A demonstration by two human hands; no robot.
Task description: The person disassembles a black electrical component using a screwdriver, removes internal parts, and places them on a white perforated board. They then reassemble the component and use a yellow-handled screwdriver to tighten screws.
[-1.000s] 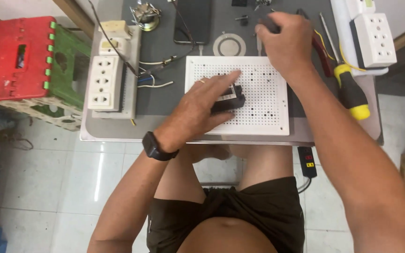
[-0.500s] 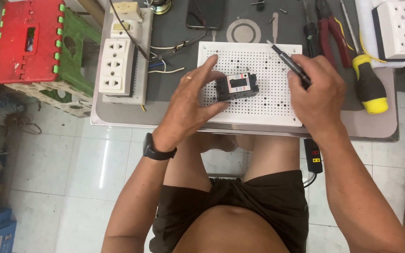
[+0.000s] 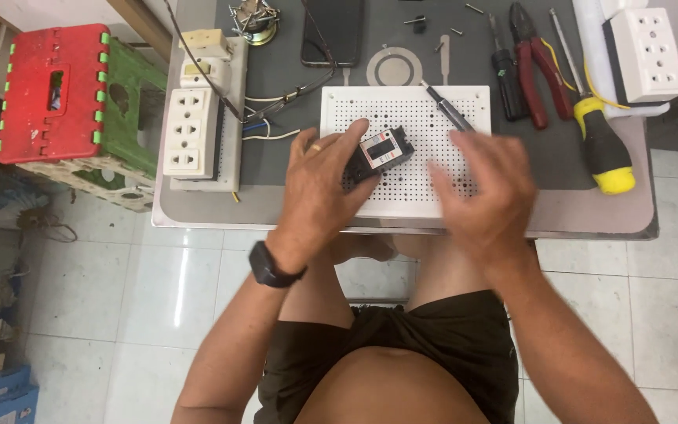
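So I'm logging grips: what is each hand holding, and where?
Left hand grips the small black device by its left end. Right hand is blurred; apparently empty.

Grey worktable (image 3: 276,169), white perforated board (image 3: 433,188), socket strip (image 3: 190,133), pliers (image 3: 534,59), screwdriver (image 3: 602,141)

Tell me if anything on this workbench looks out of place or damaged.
The white socket panel at the table's left has bare wire ends sticking out loose. A few small screws lie scattered near the far edge. The left hand holds a small black module tilted over the perforated white board.
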